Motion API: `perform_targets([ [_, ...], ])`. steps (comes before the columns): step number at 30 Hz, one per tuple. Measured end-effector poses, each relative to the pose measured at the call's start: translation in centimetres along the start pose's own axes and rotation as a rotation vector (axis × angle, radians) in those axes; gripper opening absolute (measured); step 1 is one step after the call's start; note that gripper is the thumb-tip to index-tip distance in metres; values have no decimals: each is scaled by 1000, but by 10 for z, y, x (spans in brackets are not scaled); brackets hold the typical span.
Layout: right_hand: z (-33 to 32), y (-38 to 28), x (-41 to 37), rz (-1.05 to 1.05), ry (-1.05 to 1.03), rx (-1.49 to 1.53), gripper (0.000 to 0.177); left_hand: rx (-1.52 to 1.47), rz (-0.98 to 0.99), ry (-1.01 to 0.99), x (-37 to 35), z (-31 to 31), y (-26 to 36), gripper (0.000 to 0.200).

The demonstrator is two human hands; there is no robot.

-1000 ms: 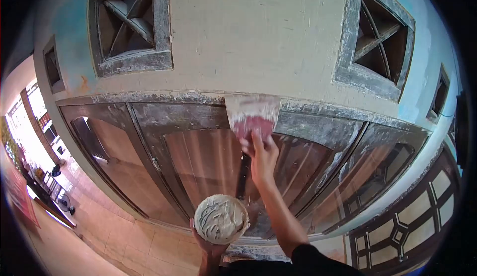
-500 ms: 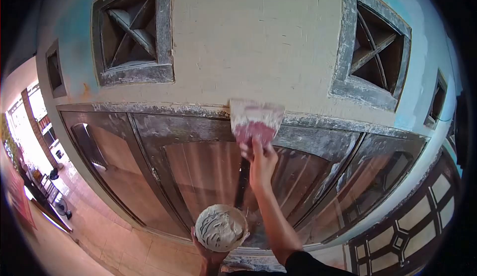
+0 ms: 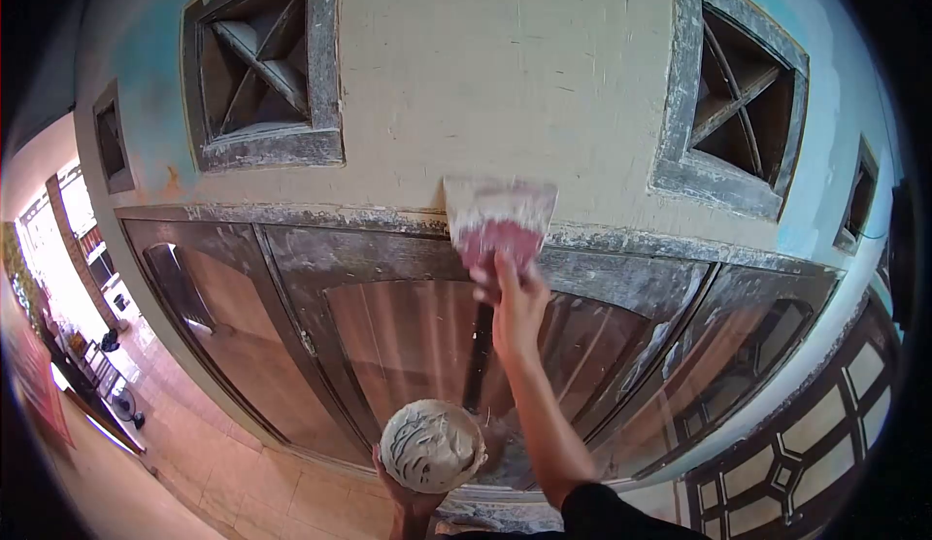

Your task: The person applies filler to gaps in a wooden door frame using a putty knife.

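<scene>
My right hand (image 3: 516, 299) grips a wide putty scraper (image 3: 501, 241) by its dark pink part, fingers closed and arm raised. The scraper's pale, putty-smeared blade lies against the beige wall (image 3: 485, 84), just above the top edge of the wooden window frame (image 3: 388, 247). Low in the view, my left hand (image 3: 400, 489) holds a round bowl (image 3: 482, 451) from below and from its left side. Thick greyish-white putty (image 3: 427, 443) with ridges in it fills the bowl. Most of the left fingers are hidden under the bowl.
Two square vents with crossed bars, a left one (image 3: 262, 64) and a right one (image 3: 743, 93), flank the wall patch. Glass panes (image 3: 398, 336) sit below the frame. A patterned dark door (image 3: 806, 443) stands at right; a fan (image 3: 126, 406) is on the tiled floor (image 3: 282, 491) at left.
My right hand and the scraper have moved slightly up the wall, the blade now higher above the frame's edge. The left hand and bowl have stayed nearly in place.
</scene>
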State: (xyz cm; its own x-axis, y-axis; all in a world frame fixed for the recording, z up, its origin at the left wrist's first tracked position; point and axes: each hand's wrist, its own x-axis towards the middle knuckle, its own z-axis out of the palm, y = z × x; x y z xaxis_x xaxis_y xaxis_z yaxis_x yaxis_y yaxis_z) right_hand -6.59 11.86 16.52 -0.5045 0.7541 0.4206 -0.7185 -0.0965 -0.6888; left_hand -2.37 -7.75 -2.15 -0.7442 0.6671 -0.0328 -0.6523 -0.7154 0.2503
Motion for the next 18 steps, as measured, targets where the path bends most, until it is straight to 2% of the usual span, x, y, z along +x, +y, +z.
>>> perform_targets([
  [3,-29,27,-36,87,57,-45,17,1,19,7,-3,5,2,72],
  [6,-28,11,-43,11,-12,-87,18,22,-16,-44,-2,-1,5,73],
  [10,7,-33,-12,-124,-79,11,16,18,-18,-13,3,-6,5,74],
  [14,4,-10,9,-113,-81,34,19,-12,-28,-43,8,0,2,74],
  [17,-24,26,-18,94,76,66,16,12,-9,-47,5,8,2,74],
  [18,-34,31,-29,97,72,71,16,59,14,-39,4,9,3,74],
])
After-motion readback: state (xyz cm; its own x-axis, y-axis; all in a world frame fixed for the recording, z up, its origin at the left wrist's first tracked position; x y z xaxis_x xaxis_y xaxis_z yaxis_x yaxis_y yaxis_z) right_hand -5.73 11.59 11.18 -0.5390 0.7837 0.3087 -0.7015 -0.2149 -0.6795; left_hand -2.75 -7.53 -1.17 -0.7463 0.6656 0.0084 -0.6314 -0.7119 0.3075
